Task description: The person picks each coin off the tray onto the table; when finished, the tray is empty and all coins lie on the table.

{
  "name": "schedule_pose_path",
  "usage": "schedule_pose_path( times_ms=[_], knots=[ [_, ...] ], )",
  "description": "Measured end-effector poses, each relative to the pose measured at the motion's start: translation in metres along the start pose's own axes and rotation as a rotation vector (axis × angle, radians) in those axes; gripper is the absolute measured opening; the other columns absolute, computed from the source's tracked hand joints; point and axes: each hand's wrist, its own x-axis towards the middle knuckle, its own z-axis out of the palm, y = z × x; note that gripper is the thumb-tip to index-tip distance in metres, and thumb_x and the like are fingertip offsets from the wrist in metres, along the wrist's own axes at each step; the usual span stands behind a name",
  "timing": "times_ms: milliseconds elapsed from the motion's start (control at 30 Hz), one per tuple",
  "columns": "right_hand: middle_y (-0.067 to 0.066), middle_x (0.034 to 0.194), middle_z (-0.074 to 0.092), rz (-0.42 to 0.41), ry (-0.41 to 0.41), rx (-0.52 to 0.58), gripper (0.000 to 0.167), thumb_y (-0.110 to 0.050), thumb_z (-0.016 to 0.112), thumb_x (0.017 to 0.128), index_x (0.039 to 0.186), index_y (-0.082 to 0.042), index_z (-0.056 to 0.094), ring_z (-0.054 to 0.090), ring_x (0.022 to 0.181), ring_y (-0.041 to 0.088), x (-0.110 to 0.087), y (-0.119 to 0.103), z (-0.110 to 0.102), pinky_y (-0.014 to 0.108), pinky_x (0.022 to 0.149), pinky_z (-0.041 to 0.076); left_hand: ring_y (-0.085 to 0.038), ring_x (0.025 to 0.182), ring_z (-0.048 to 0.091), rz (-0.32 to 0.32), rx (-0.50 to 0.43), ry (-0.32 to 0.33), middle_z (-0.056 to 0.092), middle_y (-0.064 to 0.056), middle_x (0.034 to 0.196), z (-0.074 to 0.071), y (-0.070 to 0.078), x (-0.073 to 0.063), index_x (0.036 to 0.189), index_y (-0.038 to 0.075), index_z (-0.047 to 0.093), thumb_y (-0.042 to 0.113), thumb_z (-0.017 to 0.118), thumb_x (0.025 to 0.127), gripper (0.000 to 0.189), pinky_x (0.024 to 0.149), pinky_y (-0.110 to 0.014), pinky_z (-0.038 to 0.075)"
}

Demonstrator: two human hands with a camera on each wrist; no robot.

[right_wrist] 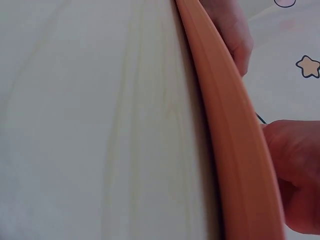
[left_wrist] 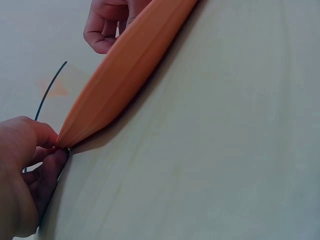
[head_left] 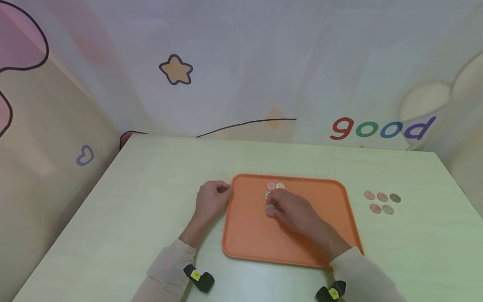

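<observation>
Where the right grip (head_left: 293, 210) pinches, a coin (head_left: 270, 207) sits.

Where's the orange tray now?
In the head view, the orange tray lies on the table just right of centre, with the left hand at its left edge, the right hand over it and five coins off to its right.

Possibly an indoor studio, cartoon backdrop (head_left: 241, 71), table (head_left: 158, 176)

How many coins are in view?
9: five coins on the table right of the tray, three on the tray, one at the right hand; more may be hidden.
</observation>
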Motion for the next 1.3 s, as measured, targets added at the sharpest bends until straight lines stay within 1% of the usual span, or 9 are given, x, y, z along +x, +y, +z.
schedule_pose_path(
  times_ms=[100,300,467,567,833,900,967,1100,1300],
  knots=[
    [-0.010,0.093,0.066,-0.043,0.014,-0.005,0.018,-0.022,0.076,0.090,0.099,-0.023,0.061,0.060,0.087,0.009,-0.002,0.000,0.001,0.033,0.082,0.053,-0.014,0.073,0.065,-0.008,-0.001,0.001,0.078,-0.006,0.084,0.001,-0.001,-0.001,0.090,0.009,0.081,0.019,0.069,0.088,0.015,0.068,-0.026,0.050],
    [-0.017,0.085,0.060,-0.078,0.026,-0.031,0.017,-0.020,0.075,0.091,0.093,-0.028,0.060,0.055,0.079,0.006,-0.009,0.001,0.008,0.027,0.073,0.045,-0.011,0.072,0.064,-0.037,0.014,-0.021,0.078,-0.003,0.084,0.004,-0.007,-0.007,0.091,0.011,0.081,0.020,0.069,0.088,0.015,0.066,-0.026,0.049],
    [-0.017,0.085,0.064,-0.139,0.067,-0.074,0.015,-0.020,0.075,0.089,0.095,-0.027,0.063,0.056,0.075,0.006,-0.012,0.002,0.012,0.027,0.070,0.045,-0.011,0.071,0.064,-0.031,0.003,-0.007,0.078,-0.003,0.083,0.005,-0.011,-0.010,0.090,0.010,0.081,0.019,0.069,0.087,0.015,0.067,-0.027,0.050],
    [-0.017,0.082,0.064,-0.145,0.073,-0.070,0.015,-0.021,0.076,0.089,0.095,-0.027,0.064,0.055,0.074,0.005,-0.013,0.002,0.014,0.026,0.070,0.046,-0.010,0.071,0.063,-0.032,0.001,-0.010,0.078,-0.003,0.083,0.005,-0.012,-0.012,0.090,0.010,0.081,0.019,0.068,0.087,0.016,0.067,-0.027,0.050],
    [-0.018,0.076,0.060,-0.089,0.056,0.022,0.012,-0.025,0.078,0.087,0.091,-0.029,0.068,0.049,0.071,0.001,-0.011,0.009,0.015,0.022,0.069,0.042,-0.009,0.068,0.062,-0.023,-0.002,-0.010,0.077,-0.002,0.081,0.006,-0.011,-0.010,0.089,0.011,0.081,0.018,0.068,0.086,0.016,0.065,-0.026,0.049],
    [-0.018,0.074,0.060,-0.079,0.052,0.049,0.009,-0.026,0.078,0.087,0.092,-0.029,0.071,0.049,0.070,-0.001,-0.010,0.012,0.015,0.022,0.069,0.041,-0.009,0.067,0.061,-0.020,-0.004,-0.005,0.077,-0.002,0.080,0.006,-0.010,-0.009,0.088,0.011,0.081,0.018,0.068,0.086,0.015,0.064,-0.026,0.049],
    [-0.018,0.076,0.063,-0.073,0.045,0.075,0.009,-0.027,0.079,0.086,0.095,-0.028,0.075,0.050,0.071,-0.002,-0.008,0.014,0.013,0.021,0.070,0.043,-0.009,0.067,0.061,-0.013,-0.003,-0.001,0.077,-0.002,0.080,0.006,-0.009,-0.008,0.088,0.011,0.082,0.018,0.068,0.087,0.015,0.064,-0.026,0.049],
    [-0.016,0.081,0.069,-0.076,0.021,0.129,0.017,-0.029,0.081,0.085,0.101,-0.024,0.078,0.051,0.073,-0.002,-0.006,0.016,0.007,0.020,0.070,0.044,-0.008,0.067,0.062,-0.003,-0.007,0.002,0.078,-0.003,0.081,0.005,-0.006,-0.005,0.089,0.011,0.082,0.017,0.068,0.087,0.015,0.064,-0.026,0.049],
    [-0.010,0.082,0.071,-0.084,-0.014,0.202,0.023,-0.021,0.081,0.084,0.106,-0.014,0.078,0.052,0.074,-0.003,-0.002,0.018,-0.002,0.018,0.068,0.045,-0.009,0.067,0.062,0.012,-0.014,0.005,0.078,-0.003,0.081,0.003,-0.004,0.000,0.088,0.012,0.082,0.017,0.067,0.087,0.016,0.063,-0.027,0.049]
  ],
)
